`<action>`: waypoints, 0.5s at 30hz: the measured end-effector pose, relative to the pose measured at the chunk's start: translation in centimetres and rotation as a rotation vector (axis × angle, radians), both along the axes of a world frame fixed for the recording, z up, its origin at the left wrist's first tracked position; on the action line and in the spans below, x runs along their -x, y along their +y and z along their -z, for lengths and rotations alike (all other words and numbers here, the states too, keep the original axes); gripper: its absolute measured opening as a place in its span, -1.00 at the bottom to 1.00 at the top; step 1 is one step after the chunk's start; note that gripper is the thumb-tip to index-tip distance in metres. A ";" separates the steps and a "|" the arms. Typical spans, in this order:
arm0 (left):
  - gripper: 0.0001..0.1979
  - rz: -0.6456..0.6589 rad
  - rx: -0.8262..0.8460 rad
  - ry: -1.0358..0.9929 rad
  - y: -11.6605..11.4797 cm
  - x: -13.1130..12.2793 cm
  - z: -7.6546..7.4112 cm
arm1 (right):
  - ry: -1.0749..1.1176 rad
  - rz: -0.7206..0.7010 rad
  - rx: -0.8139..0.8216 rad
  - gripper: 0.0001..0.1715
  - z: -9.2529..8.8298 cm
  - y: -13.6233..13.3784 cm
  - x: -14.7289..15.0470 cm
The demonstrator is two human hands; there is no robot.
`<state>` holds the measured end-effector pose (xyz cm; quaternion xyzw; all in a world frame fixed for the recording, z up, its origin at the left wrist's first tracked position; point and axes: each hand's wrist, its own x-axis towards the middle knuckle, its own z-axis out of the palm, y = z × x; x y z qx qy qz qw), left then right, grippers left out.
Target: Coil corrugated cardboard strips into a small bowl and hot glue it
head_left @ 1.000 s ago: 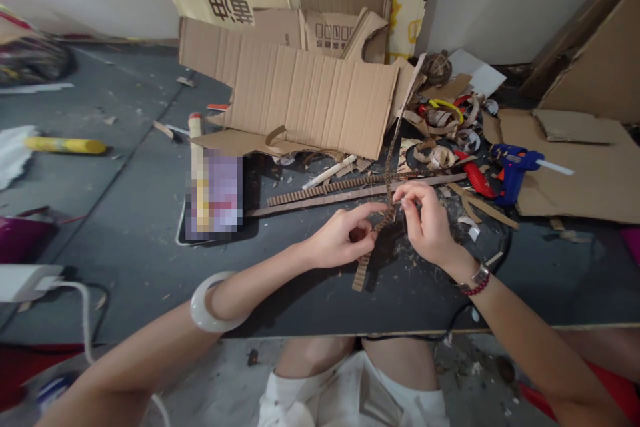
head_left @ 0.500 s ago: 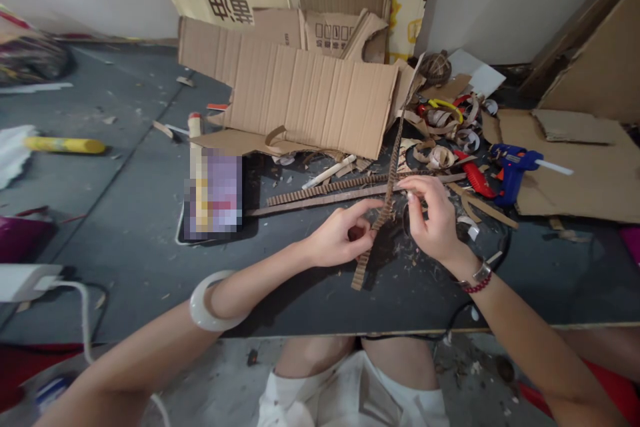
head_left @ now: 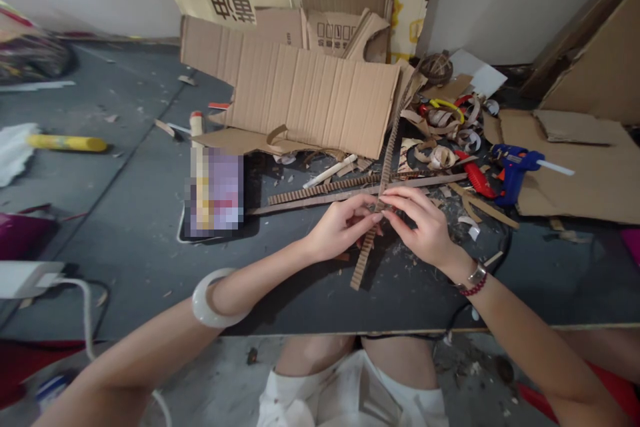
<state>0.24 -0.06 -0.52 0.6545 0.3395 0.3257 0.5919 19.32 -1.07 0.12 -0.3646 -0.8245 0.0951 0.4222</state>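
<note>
A long corrugated cardboard strip [head_left: 364, 255] slants up and away between my hands, its ridged face showing. My left hand [head_left: 343, 227] pinches the strip from the left, thumb and fingers closed about it. From the right, my right hand [head_left: 417, 221] grips the same strip with thumb and fingertips, close against the left fingertips. Just beyond the hands lie another ridged cardboard strip [head_left: 325, 189] and a flat cardboard strip [head_left: 300, 203]. The exact contact of the fingertips is partly hidden.
A phone [head_left: 214, 197] lies left of the hands. To the right are a blue glue gun [head_left: 515, 170], a red-handled tool [head_left: 479, 177] and curled cardboard scraps [head_left: 443, 157]. Big cardboard sheets [head_left: 310, 103] fill the back. A yellow stick [head_left: 67, 143] is at far left.
My right hand has moved left and closed on the ridged strip beside my left hand. My left fingers have drawn together around the strip.
</note>
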 end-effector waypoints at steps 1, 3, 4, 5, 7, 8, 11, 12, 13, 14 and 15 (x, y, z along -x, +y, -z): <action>-0.69 -0.003 -0.006 0.003 0.0 0.0 0.1 | -0.002 0.008 -0.004 -0.65 0.0 0.0 0.0; -0.67 -0.005 -0.036 0.009 0.0 0.0 0.2 | 0.001 0.036 -0.025 -0.63 0.1 0.0 0.0; -0.67 -0.002 -0.057 0.009 0.0 0.1 0.2 | 0.003 0.050 -0.039 -0.62 0.1 0.0 0.0; -0.66 0.004 -0.080 0.010 -0.1 0.1 0.2 | 0.002 0.061 -0.053 -0.61 0.1 0.1 0.0; -0.67 0.016 -0.126 0.022 -0.1 0.2 0.3 | -0.003 0.062 -0.070 -0.60 0.1 0.2 -0.1; -0.68 0.018 -0.149 0.032 -0.1 0.2 0.3 | -0.005 0.058 -0.072 -0.61 0.1 0.2 -0.1; -0.69 0.018 -0.212 0.071 0.0 0.2 0.2 | -0.015 0.037 -0.063 -0.61 0.0 0.3 -0.3; -0.69 0.017 -0.233 0.085 0.0 0.3 0.1 | -0.022 0.029 -0.058 -0.61 0.0 0.3 -0.4; -0.70 0.014 -0.255 0.097 0.0 0.3 0.1 | -0.032 0.021 -0.052 -0.61 -0.1 0.3 -0.4; -0.70 0.011 -0.275 0.109 0.0 0.3 0.0 | -0.043 0.013 -0.047 -0.62 -0.1 0.3 -0.5; -0.71 0.007 -0.294 0.119 0.1 0.3 0.0 | -0.052 0.006 -0.041 -0.62 -0.2 0.4 -0.6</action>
